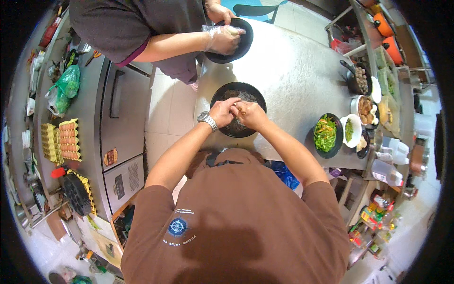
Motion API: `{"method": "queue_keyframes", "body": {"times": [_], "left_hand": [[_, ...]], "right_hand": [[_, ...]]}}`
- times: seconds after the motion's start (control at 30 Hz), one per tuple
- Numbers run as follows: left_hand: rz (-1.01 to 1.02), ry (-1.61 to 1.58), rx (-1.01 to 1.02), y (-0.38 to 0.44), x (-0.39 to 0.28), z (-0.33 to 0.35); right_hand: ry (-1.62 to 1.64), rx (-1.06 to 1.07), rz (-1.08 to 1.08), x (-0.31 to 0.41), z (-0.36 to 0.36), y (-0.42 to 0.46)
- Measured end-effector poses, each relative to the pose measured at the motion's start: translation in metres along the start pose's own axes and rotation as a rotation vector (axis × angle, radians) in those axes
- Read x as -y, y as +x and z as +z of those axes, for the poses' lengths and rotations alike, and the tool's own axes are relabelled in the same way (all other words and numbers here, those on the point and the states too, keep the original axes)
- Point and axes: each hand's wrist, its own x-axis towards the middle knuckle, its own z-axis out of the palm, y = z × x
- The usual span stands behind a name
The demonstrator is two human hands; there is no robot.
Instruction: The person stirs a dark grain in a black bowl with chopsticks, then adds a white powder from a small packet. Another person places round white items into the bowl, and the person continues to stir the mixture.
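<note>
Over a round black bowl (238, 132) on the steel table, my two hands meet with the fingertips together. My left hand (222, 111), with a metal-band watch at its wrist, has its thumb and forefinger touching my right hand. My right hand (251, 114) is curled, its knuckles up. Small brown bits show at its fingers; what they are is too small to tell. The fingers cover whatever may be between them. Dark, wet-looking contents with glints lie in the bowl, partly hidden under both hands.
Across the table a co-worker's gloved hand (227, 39) is inside another black bowl (244, 48). At right stand a dish of leafy greens (325, 135), a white bowl (352, 130) and a dark pan (358, 80). Egg trays (69, 140) rest on the left counter.
</note>
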Motion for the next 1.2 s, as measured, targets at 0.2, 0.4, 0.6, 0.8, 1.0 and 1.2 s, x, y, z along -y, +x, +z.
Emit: {"method": "queue_keyframes", "body": {"times": [0.2, 0.4, 0.6, 0.8, 1.0, 1.2], "left_hand": [[-0.022, -0.138, -0.028, 0.003, 0.013, -0.002], [-0.041, -0.068, 0.012, 0.008, 0.008, -0.003], [-0.030, 0.043, -0.041, 0.026, 0.007, 0.006], [-0.014, 0.067, 0.101, 0.043, 0.013, 0.009], [0.045, 0.109, 0.068, 0.045, 0.014, 0.015], [0.090, 0.097, -0.015, 0.035, 0.011, 0.018]], "right_hand": [[0.284, 0.103, 0.362, 0.008, -0.018, 0.011], [0.044, 0.035, 0.193, -0.008, 0.000, 0.016], [0.035, 0.044, 0.319, -0.003, -0.009, 0.023], [0.053, -0.044, 0.449, -0.014, -0.007, 0.012], [0.044, -0.104, 0.517, -0.010, -0.010, 0.005], [0.061, -0.083, 0.470, -0.009, -0.015, 0.008]]}}
